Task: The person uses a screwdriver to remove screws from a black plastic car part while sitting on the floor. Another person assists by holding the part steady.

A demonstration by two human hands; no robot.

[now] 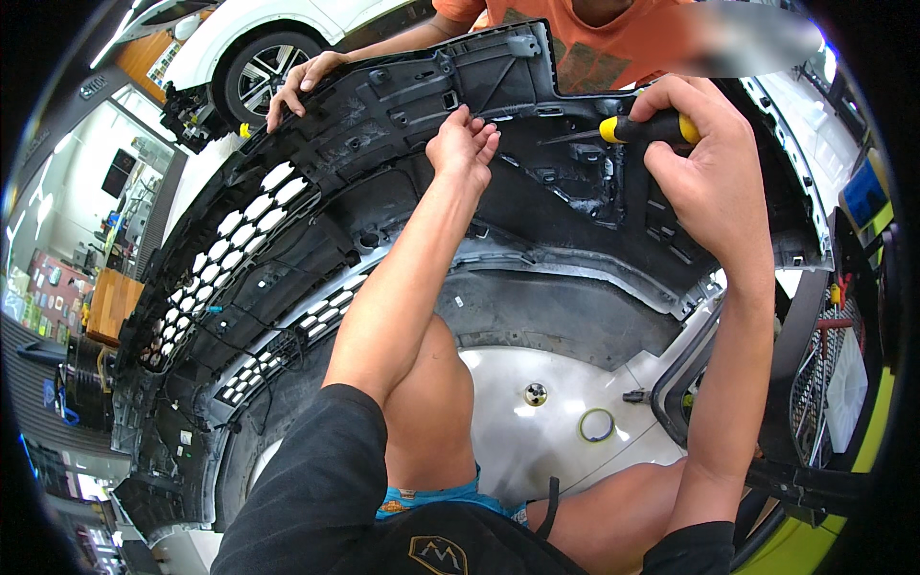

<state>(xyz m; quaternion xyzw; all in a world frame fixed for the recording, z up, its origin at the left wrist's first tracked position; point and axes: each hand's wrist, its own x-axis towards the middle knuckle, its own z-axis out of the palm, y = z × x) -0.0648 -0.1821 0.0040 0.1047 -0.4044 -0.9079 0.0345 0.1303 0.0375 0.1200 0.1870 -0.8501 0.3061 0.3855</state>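
Note:
A large black car bumper [402, 187], its inner side facing me, spreads across the view. My right hand [709, 158] grips a screwdriver [661, 128] with a yellow and black handle. Its thin shaft points left over the bumper's upper right part, and I cannot tell whether the tip touches. My left hand [463, 149] is at the bumper's upper middle, close to a small square opening [450, 100]. Its fingers are curled together, and anything between them is too small or hidden to name.
Across the bumper, a person in an orange shirt [594, 53] rests a hand [305, 84] on its far edge. Behind stands a white car [225, 38]. A green-rimmed ring [596, 425] and a small round part [536, 394] lie on the floor. A cart [824, 383] stands at right.

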